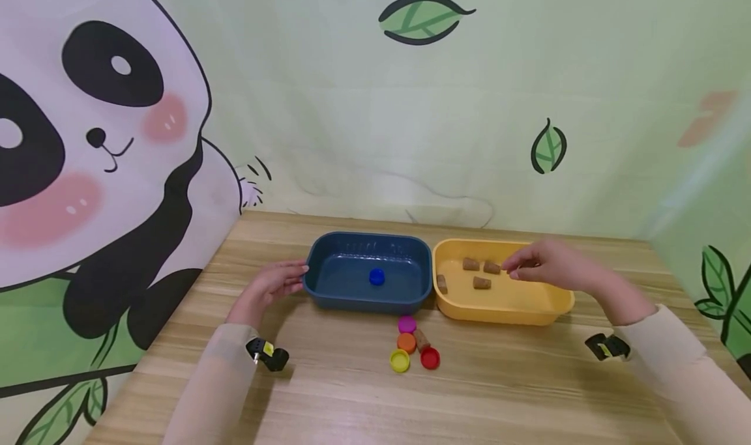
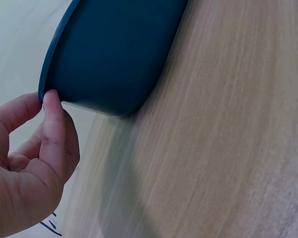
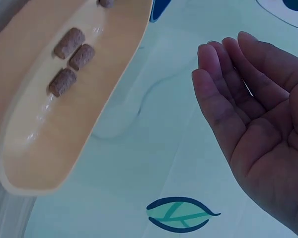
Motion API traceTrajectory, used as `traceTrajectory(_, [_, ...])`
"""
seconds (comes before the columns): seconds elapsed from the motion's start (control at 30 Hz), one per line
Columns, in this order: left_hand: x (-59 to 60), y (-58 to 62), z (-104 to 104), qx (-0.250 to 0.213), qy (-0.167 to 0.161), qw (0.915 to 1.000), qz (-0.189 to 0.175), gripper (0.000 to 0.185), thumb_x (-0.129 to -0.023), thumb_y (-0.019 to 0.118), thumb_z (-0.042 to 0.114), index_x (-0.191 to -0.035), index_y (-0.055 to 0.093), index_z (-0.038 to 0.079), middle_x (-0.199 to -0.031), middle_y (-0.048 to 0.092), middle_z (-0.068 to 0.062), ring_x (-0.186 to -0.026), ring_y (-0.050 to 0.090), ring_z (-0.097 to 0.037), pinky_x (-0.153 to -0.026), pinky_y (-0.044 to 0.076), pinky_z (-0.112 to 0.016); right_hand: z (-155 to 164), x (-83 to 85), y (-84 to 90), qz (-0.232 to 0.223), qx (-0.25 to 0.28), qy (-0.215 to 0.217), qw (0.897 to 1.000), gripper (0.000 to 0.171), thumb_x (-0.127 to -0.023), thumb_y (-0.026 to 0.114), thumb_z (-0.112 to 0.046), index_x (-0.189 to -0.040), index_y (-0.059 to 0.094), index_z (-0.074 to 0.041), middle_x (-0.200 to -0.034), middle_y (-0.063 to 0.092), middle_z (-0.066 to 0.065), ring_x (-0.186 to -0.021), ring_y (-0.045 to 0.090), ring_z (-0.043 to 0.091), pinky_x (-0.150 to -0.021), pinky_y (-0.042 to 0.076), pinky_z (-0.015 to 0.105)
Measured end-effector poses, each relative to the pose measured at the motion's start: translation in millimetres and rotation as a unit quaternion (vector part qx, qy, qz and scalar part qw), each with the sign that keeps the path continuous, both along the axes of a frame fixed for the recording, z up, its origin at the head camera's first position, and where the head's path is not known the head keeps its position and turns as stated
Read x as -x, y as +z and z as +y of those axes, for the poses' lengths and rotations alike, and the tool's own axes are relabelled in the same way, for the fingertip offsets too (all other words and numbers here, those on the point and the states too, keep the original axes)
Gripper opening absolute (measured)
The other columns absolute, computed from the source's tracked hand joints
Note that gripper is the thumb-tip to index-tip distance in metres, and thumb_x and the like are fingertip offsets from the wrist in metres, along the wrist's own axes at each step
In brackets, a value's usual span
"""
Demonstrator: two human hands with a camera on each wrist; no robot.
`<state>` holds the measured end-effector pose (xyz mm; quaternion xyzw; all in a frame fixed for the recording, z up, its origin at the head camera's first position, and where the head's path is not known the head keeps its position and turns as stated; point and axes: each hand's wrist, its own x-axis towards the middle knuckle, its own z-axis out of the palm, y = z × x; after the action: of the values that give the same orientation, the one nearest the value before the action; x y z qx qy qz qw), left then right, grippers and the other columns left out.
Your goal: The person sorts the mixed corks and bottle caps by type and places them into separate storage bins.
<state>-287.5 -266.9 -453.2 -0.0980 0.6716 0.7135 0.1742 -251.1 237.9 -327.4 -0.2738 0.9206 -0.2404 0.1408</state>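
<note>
A dark blue tray [image 1: 368, 305] holds one blue bottle cap [image 1: 377, 276]. At its left end my left hand [image 1: 276, 282] pinches the rim between thumb and fingertips, as the left wrist view shows on the tray wall [image 2: 109, 59]. My right hand [image 1: 548, 262] hovers over the yellow tray [image 1: 528, 301], its fingers loosely bent and holding nothing. Several brown corks lie in the yellow tray, among them one cork [image 1: 491, 267] just left of the right fingertips. The right wrist view shows the right hand [image 3: 258, 109] apart from the corks [image 3: 63, 82].
On the table in front of the trays lie a magenta cap [image 1: 407, 324], an orange cap [image 1: 406, 342], a yellow cap [image 1: 400, 360], a red cap [image 1: 430, 358] and another cork [image 1: 421, 339]. The trays stand side by side. Behind the wooden table [image 1: 328, 393] hangs a printed cloth [image 1: 328, 106].
</note>
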Motion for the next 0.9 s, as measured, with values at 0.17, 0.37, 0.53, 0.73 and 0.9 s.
traceTrajectory(0.17, [-1.0,1.0,0.1,0.012,0.007,0.9999,-0.005,0.053,-0.105,0.055,0.008,-0.15,0.038,-0.013,-0.077,0.072,0.008,-0.068,0.069,-0.002,-0.07,0.061,-0.015,-5.2,-10.0,-6.0,0.011,0.02,0.001,1.0,0.023,-0.099,0.067,-0.013,-0.114,0.074,0.001,-0.108,0.078,0.012,-0.089,0.067,0.007,-0.074,0.057,0.021])
traceTrajectory(0.37, [0.5,-0.9,-0.3,0.007,-0.002,1.0,0.0,0.052,-0.106,0.052,0.007,-0.151,0.035,-0.014,-0.077,0.072,0.009,-0.068,0.068,-0.001,-0.07,0.06,-0.014,-12.8,-22.6,-16.0,-0.001,0.058,-0.01,0.998,0.021,-0.098,0.068,-0.011,-0.113,0.075,0.002,-0.107,0.077,0.012,-0.084,0.062,0.001,-0.071,0.056,0.018])
traceTrajectory(0.53, [0.8,-1.3,0.0,0.005,-0.001,1.0,-0.001,0.052,-0.106,0.052,0.007,-0.151,0.036,-0.015,-0.078,0.072,0.009,-0.068,0.069,-0.002,-0.07,0.061,-0.014,-23.0,-34.3,-26.8,0.01,0.075,-0.019,0.997,0.019,-0.095,0.072,-0.014,-0.109,0.077,-0.002,-0.104,0.078,0.011,-0.08,0.058,-0.004,-0.068,0.054,0.017])
traceTrajectory(0.73, [-0.3,-0.6,0.4,-0.001,-0.003,1.0,0.0,0.053,-0.106,0.052,0.007,-0.151,0.035,-0.015,-0.078,0.073,0.008,-0.068,0.069,-0.002,-0.069,0.061,-0.014,-34.6,-46.4,-41.8,0.002,0.102,-0.004,0.995,0.021,-0.095,0.071,-0.014,-0.11,0.076,0.001,-0.105,0.078,0.013,-0.084,0.059,-0.009,-0.073,0.056,0.017])
traceTrajectory(0.9, [-0.9,-0.4,0.6,0.004,0.0,1.0,-0.004,0.053,-0.106,0.054,0.009,-0.151,0.036,-0.013,-0.079,0.073,0.008,-0.069,0.069,-0.002,-0.07,0.061,-0.015,-41.7,-51.7,-60.5,-0.021,0.137,0.004,0.99,0.025,-0.095,0.073,-0.014,-0.111,0.074,0.005,-0.106,0.077,0.019,-0.087,0.059,-0.011,-0.075,0.057,0.017])
